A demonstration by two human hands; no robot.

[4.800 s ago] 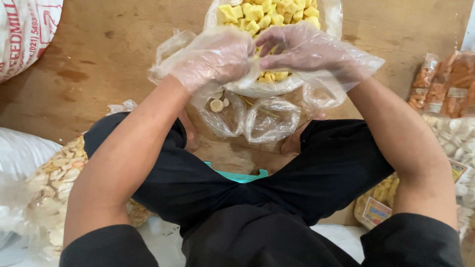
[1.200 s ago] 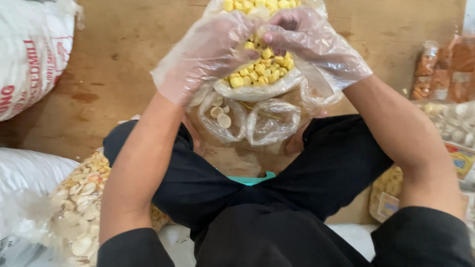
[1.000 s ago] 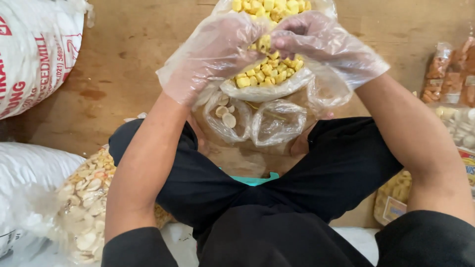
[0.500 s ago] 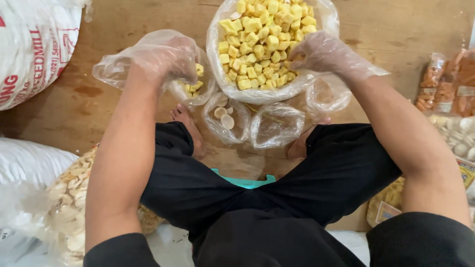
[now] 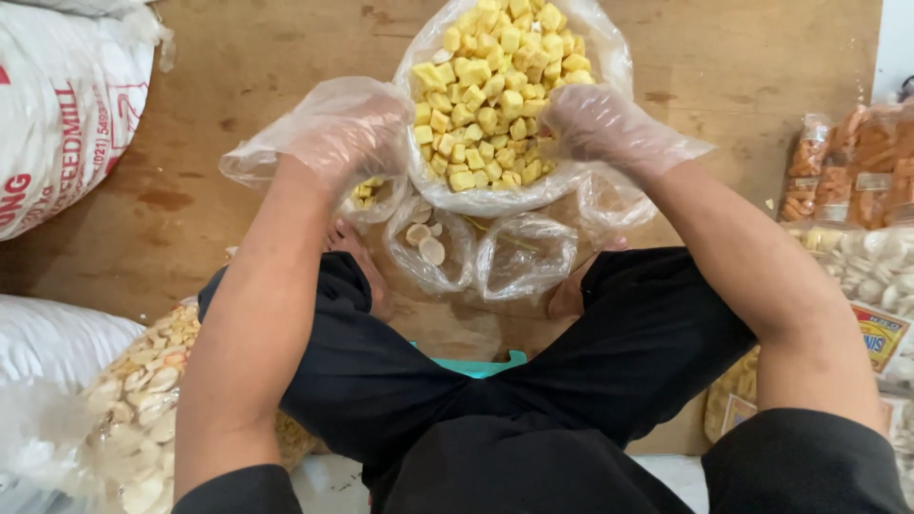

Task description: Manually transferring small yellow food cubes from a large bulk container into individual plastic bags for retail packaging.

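Note:
A big clear bag of yellow cube snacks [image 5: 495, 95] stands open on the wooden floor in front of me. Both my hands wear loose clear plastic gloves. My left hand [image 5: 347, 128] is closed on the top of a small clear bag with a few yellow cubes [image 5: 373, 195], just left of the big bag. My right hand [image 5: 595, 119] rests on the big bag's right rim, fingers curled into the cubes. Whether it grips anything is hidden by the glove.
Two small clear bags lie between my feet, one with pale round chips [image 5: 426, 247], one nearly empty [image 5: 526, 255]. A white printed sack [image 5: 67, 105] sits at left. A bag of pale crackers [image 5: 133, 400] lies by my left knee. Orange snack packs [image 5: 847, 167] stand at right.
My hands held the small bag over the big one, then parted. My left hand carried the small bag down to the left. My right hand stayed at the big bag's rim.

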